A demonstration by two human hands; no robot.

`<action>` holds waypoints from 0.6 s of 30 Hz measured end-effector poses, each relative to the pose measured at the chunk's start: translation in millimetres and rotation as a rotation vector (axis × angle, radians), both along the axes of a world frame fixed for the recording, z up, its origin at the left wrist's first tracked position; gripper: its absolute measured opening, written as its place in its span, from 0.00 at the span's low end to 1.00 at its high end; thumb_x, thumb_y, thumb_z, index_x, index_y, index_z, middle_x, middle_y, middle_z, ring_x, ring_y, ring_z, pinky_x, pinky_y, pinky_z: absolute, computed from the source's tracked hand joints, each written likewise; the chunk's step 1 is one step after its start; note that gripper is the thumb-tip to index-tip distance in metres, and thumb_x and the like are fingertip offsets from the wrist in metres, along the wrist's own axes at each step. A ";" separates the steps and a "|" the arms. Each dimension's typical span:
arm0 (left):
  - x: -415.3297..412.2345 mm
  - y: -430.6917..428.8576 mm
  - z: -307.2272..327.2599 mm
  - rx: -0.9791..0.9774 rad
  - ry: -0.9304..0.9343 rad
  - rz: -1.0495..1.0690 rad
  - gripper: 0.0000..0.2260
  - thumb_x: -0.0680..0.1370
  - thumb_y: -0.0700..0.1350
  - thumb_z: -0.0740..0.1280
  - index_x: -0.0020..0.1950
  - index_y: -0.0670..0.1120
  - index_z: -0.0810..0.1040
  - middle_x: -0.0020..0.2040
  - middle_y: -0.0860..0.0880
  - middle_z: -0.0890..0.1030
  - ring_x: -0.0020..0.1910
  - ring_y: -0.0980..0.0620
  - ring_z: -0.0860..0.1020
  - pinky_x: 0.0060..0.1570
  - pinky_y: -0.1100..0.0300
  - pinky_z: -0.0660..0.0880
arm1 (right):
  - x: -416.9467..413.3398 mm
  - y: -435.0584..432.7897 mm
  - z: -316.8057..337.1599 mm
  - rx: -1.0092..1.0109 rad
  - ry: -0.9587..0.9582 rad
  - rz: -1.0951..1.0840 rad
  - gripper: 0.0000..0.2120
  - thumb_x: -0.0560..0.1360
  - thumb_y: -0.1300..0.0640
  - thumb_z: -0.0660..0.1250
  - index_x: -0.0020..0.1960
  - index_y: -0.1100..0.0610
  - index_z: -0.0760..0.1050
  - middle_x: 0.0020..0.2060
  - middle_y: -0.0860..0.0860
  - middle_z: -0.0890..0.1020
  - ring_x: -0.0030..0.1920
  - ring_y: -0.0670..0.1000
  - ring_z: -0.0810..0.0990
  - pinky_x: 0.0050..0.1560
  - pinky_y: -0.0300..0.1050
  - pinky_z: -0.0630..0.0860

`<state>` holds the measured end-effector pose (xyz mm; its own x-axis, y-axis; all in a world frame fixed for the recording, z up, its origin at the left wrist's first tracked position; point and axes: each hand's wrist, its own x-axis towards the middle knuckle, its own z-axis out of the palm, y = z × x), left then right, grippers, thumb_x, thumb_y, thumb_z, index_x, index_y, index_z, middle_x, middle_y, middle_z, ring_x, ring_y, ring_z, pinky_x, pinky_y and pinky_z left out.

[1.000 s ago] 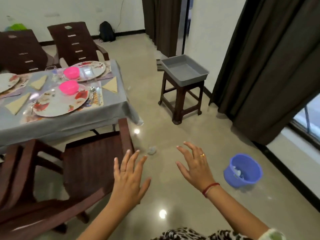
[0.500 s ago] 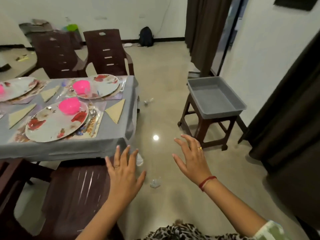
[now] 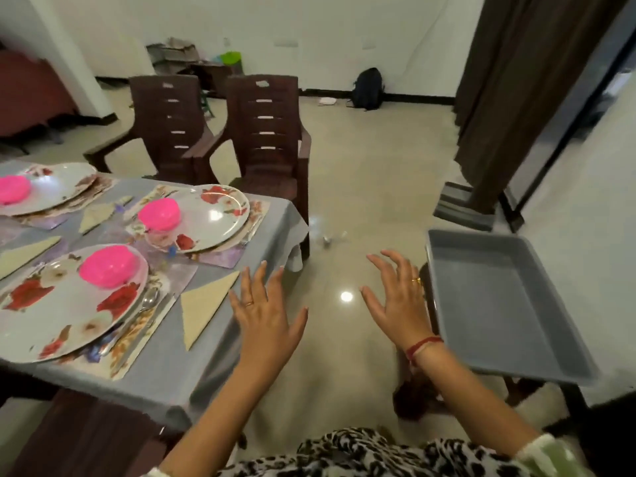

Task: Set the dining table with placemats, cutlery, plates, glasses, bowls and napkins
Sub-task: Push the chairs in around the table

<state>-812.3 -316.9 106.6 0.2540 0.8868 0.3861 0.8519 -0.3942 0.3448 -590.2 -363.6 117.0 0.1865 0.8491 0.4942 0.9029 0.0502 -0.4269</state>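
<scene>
The dining table under a grey cloth (image 3: 172, 383) fills the space left of the left hand, and its near corner lies under that hand's palm. A dark brown curtain (image 3: 516, 80) hangs far beyond the right hand. Two dark brown plastic chairs (image 3: 168, 132) (image 3: 268, 132) stand side by side at the table's far edge, well beyond the left fingertips. A rectangular grey plastic tray (image 3: 499, 304) sits on a dark stool just right of the right hand, its near rim close to the knuckles.

Three white floral plates (image 3: 51, 318) (image 3: 213, 215) (image 3: 51, 187) lie left of the left hand, each on a printed floral placemat (image 3: 137, 346).

The left hand (image 3: 265, 311) hovers flat with its fingers spread wide and grips nothing; a ring shows on one finger. The right hand (image 3: 399, 297) hangs over the shiny floor, fingers spread and loosely bent, also holding nothing, with a ring and a red thread (image 3: 421, 346) at the wrist. Nothing stands between the two hands except bare floor.

Three cream triangular napkins (image 3: 203, 304) (image 3: 96, 215) (image 3: 24, 253) lie between the settings, the nearest just left of the left hand. Three bright pink plastic bowls (image 3: 108, 266) (image 3: 159, 214) (image 3: 13, 189) sit one per plate. A metal spoon (image 3: 148, 302) lies beside the nearest plate. A black backpack (image 3: 368, 87) leans at the far wall.
</scene>
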 end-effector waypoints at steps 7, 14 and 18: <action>95.2 94.7 20.6 -0.050 -0.123 0.217 0.32 0.73 0.62 0.56 0.74 0.50 0.56 0.76 0.44 0.57 0.77 0.41 0.50 0.72 0.36 0.50 | 61.9 175.8 22.9 0.052 -0.008 0.232 0.22 0.74 0.48 0.63 0.66 0.52 0.66 0.63 0.55 0.69 0.61 0.58 0.71 0.59 0.52 0.72; 141.5 223.2 20.8 -0.011 -0.143 0.399 0.30 0.73 0.63 0.55 0.72 0.53 0.53 0.77 0.42 0.57 0.76 0.47 0.46 0.72 0.40 0.45 | 91.7 339.0 22.2 0.120 0.046 0.418 0.22 0.75 0.52 0.67 0.67 0.55 0.69 0.63 0.56 0.69 0.63 0.57 0.68 0.60 0.51 0.69; 165.4 323.6 9.6 -0.020 -0.172 0.471 0.32 0.74 0.65 0.54 0.74 0.52 0.54 0.78 0.43 0.54 0.77 0.46 0.45 0.72 0.45 0.39 | 125.6 453.5 9.8 0.124 0.062 0.477 0.20 0.75 0.52 0.66 0.65 0.56 0.71 0.62 0.56 0.70 0.61 0.54 0.67 0.58 0.47 0.67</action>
